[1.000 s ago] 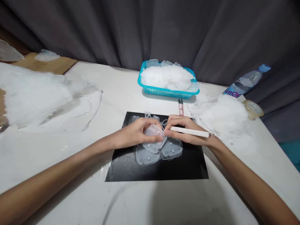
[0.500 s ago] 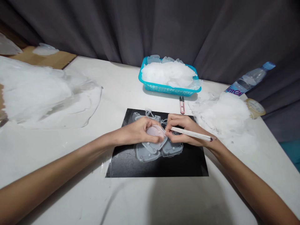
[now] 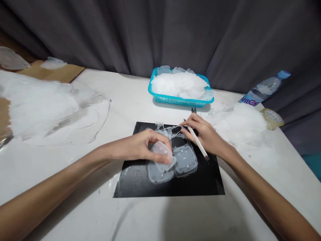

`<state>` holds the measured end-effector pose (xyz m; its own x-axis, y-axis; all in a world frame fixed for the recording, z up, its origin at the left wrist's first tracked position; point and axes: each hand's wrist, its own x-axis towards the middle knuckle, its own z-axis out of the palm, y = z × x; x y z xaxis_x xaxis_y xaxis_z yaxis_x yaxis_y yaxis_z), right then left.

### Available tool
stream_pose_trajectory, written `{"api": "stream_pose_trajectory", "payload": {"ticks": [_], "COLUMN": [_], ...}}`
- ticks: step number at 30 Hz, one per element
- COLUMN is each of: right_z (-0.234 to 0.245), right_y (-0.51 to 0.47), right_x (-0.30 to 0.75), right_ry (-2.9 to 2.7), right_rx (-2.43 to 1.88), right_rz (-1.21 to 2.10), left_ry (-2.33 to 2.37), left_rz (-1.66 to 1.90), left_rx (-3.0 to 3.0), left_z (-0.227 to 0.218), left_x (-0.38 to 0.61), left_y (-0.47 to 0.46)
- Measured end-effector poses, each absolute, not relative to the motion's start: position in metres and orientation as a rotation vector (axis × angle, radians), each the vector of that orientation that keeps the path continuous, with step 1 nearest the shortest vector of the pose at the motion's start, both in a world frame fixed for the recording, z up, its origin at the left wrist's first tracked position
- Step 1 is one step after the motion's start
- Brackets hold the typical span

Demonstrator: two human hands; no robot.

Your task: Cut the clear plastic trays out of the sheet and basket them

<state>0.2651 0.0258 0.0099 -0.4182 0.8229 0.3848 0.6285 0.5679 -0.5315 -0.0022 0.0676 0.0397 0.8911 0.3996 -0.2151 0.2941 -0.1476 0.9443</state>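
My left hand [image 3: 152,147] is closed on a small translucent plastic piece [image 3: 162,157] with rounded corners, thumb on the near side. Beneath it, on a black mat [image 3: 205,180], lies a moulded translucent plastic sheet [image 3: 185,160] with rounded-square shapes and ragged edges. My right hand [image 3: 199,130] is closed on a slim white-handled tool [image 3: 198,142]; its dark tip shows beyond the fingers, but its exact kind is unclear. A thin clear strip [image 3: 177,128] loops from the sheet to my right fingertips; whether they pinch it I cannot tell.
Behind the mat stands a blue basket [image 3: 184,99] full of translucent pieces. Thread snips [image 3: 193,110] lie partly behind my right hand. Piles of clear plastic [image 3: 42,107] lie left, and another pile [image 3: 245,124] right, beside a tape roll [image 3: 272,118] and a tilted water bottle [image 3: 263,88].
My right hand has moved up and right, away from the left hand, and its tool has swung steeper. The left hand still holds its plastic piece, slightly lower. The view has shifted slightly.
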Motion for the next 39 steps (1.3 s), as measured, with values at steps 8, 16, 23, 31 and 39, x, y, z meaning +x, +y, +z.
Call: {"api": "stream_pose_trajectory", "payload": {"ticks": [8,16,23,31,39], "right_z": [0.046,0.056,0.065,0.072,0.074], "right_y": [0.002,-0.008,-0.013,-0.015,-0.015], "right_x": [0.247,0.238,0.240,0.243,0.245], "right_ry": [-2.053,-2.199,-2.222,-2.211,-2.216], "right_rx": [-0.953,-0.821,-0.805,-0.799,-0.814], "right_rz": [0.469,0.293,0.056,-0.046,-0.038], "left_ry": [0.587,0.607,0.611,0.545,0.555], "left_rz": [0.309,0.411,0.489,0.592,0.615], "left_rx": [1.778,1.843,1.861,1.757,1.767], "left_z": [0.059,0.063,0.074,0.078,0.078], "left_x": [-0.002,-0.003,-0.004,-0.005,-0.003], "left_y": [0.062,0.057,0.052,0.048,0.046]}}
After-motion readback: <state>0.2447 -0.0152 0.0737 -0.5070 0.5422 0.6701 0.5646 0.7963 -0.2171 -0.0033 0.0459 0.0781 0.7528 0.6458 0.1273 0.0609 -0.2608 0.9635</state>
